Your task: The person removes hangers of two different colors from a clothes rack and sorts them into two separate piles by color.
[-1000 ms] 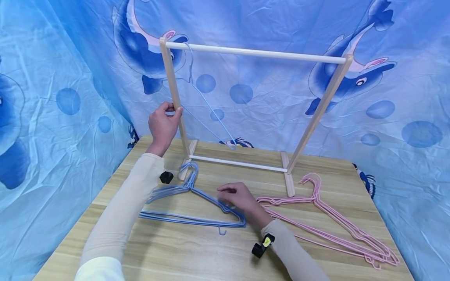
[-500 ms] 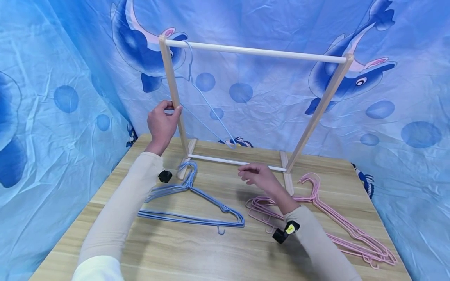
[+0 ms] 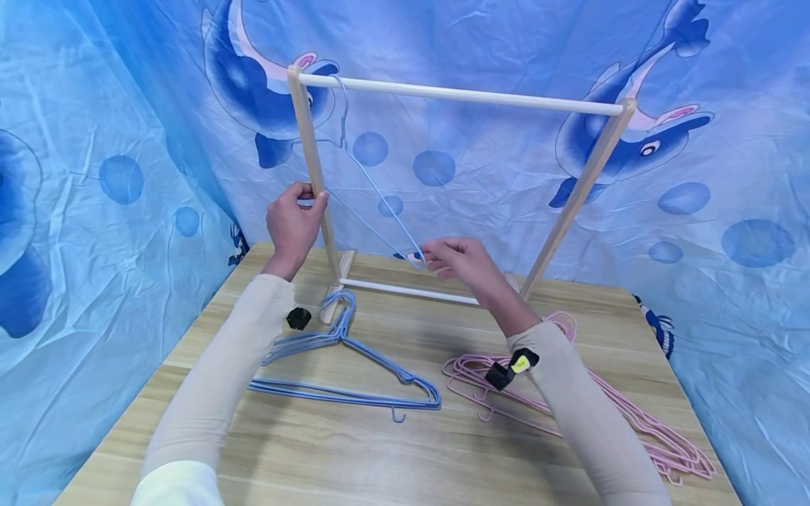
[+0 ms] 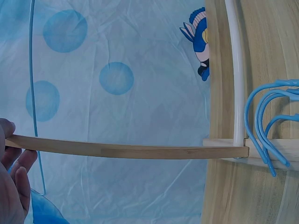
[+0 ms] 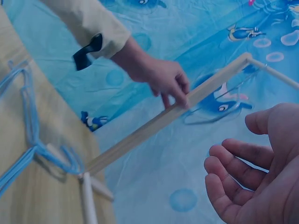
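Observation:
My left hand (image 3: pixel 294 228) pinches the left wooden upright of the clothes rack (image 3: pixel 313 158) between thumb and fingers, as the left wrist view also shows at its edge. A single light blue hanger (image 3: pixel 373 184) hangs by its hook from the left end of the rack's white top bar. My right hand (image 3: pixel 465 266) is raised in front of the rack, its fingertips right at the hanger's lower right corner in the head view. In the right wrist view that hand (image 5: pixel 252 172) has loosely bent fingers, thumb apart, and nothing shows between them.
Several blue hangers (image 3: pixel 344 400) lie stacked on the wooden table (image 3: pixel 354 464), hooks beside the rack's left foot. Several pink hangers (image 3: pixel 639 414) lie at the right, partly behind my right forearm. A blue dolphin-print curtain (image 3: pixel 493 42) closes off the back and sides.
My right hand has moved up and back from over the blue stack, to the hanging hanger's lower corner. The left hand keeps its hold on the upright.

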Motion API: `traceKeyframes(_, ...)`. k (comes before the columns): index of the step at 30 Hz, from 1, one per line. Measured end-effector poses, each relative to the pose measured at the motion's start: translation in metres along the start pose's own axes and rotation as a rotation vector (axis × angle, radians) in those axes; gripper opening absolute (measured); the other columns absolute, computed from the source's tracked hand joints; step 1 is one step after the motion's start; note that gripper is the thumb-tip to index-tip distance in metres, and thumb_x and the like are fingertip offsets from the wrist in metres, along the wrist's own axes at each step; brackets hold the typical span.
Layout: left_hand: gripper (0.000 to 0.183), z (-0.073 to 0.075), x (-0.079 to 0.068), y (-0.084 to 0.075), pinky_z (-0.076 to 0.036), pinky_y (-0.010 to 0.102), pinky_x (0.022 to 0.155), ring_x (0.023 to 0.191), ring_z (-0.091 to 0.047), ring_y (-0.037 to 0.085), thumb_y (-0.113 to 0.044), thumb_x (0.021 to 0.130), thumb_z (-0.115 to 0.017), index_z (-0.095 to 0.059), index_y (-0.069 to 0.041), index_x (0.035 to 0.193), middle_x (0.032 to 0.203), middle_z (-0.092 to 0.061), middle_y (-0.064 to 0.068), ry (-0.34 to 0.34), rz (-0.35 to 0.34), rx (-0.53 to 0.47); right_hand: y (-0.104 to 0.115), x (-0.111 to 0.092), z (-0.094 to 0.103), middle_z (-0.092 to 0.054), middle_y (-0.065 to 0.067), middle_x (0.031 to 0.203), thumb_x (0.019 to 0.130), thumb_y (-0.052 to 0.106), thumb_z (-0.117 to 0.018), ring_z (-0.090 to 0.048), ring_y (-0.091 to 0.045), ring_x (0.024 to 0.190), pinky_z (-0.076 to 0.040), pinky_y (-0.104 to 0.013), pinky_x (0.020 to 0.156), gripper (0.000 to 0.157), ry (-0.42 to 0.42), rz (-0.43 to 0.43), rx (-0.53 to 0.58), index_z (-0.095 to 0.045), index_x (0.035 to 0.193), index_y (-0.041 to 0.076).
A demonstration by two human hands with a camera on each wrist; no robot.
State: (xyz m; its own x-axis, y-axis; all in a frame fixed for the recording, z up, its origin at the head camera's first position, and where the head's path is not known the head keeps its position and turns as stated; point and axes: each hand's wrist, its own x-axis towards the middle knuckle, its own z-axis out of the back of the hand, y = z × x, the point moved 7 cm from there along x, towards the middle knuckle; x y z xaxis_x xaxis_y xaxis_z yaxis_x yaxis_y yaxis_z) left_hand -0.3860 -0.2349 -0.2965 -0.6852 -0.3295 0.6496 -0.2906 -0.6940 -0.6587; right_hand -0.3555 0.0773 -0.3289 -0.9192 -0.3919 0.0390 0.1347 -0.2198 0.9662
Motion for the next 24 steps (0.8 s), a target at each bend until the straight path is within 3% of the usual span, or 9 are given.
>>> traceKeyframes(10,0.029,0.0,0.0,0.001,-0.058,0.047,0.077,0.091,-0.075,0.029,-0.033,0.097,-0.071,-0.075,-0.006,0.108,0.102,-0.078,0.013,-0.004,0.002,0.005,0.037,0.027,-0.013,-0.069,-0.015,0.125,0.103,0.042,-0.059,-0.063,-0.036,0.118,-0.053,-0.043,0.098,0.044,0.012,-0.032,0.033,-0.071,0.127,0.007)
traceKeyframes(17,0.029,0.001,0.001,0.0,-0.057,0.047,0.077,0.089,-0.075,0.03,-0.032,0.097,-0.071,-0.075,-0.006,0.108,0.102,-0.078,0.013,-0.006,0.009,0.011,0.061,0.044,-0.025,-0.071,-0.008,0.115,0.104,0.043,-0.057,-0.067,-0.023,0.103,-0.055,-0.035,0.088,0.04,0.059,-0.013,0.068,-0.072,0.122,0.01)
traceKeyframes(24,0.029,0.0,0.0,0.0,-0.058,0.047,0.076,0.089,-0.075,0.03,-0.033,0.097,-0.071,-0.075,-0.006,0.108,0.102,-0.078,0.014,-0.006,0.002,0.007,0.071,0.058,-0.042,-0.068,-0.008,0.102,0.104,0.037,-0.059,-0.061,-0.019,0.085,-0.05,-0.03,0.076,0.036,0.116,-0.066,0.256,-0.071,0.112,0.004)
